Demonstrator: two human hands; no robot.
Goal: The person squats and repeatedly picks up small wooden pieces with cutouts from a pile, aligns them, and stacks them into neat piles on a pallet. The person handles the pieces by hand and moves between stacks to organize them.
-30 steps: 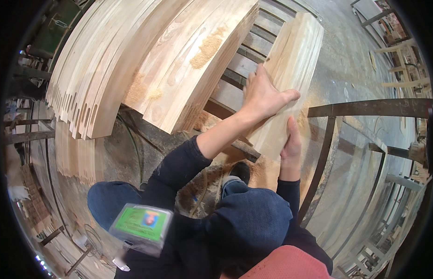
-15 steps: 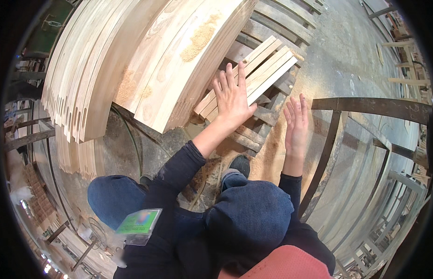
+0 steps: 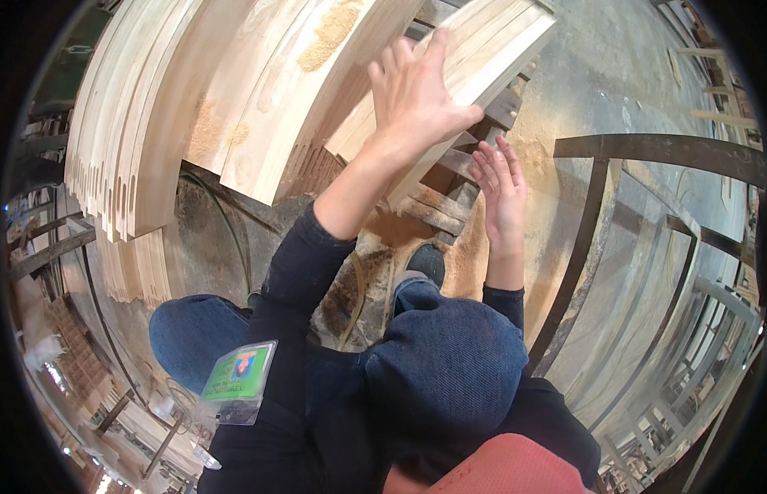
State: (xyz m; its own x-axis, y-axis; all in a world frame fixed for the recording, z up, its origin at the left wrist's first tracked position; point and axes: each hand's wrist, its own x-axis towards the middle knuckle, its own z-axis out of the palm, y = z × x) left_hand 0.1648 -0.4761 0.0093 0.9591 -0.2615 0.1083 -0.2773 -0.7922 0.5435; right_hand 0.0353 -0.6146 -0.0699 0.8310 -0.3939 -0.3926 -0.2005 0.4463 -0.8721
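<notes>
My left hand is over a bundle of pale wooden boards, fingers spread and thumb reaching toward the right side; it is slightly blurred, and whether the palm presses on the wood I cannot tell. The boards lie close together, slanting from my feet to the far right above a slatted wooden pallet. Right of their near end, my right hand is raised with fingers stretched out, holding nothing. Left of the bundle stands a big stack of wide boards with sawdust on top.
More boards with slotted ends are stacked at the far left. A dark metal frame rises at my right. Sawdust covers the floor near my shoe. A green hose runs below the big stack.
The small bundle of boards now looks larger and closer together, and sits higher in view. My left hand has moved up and away with it; my right hand has shifted slightly left.
</notes>
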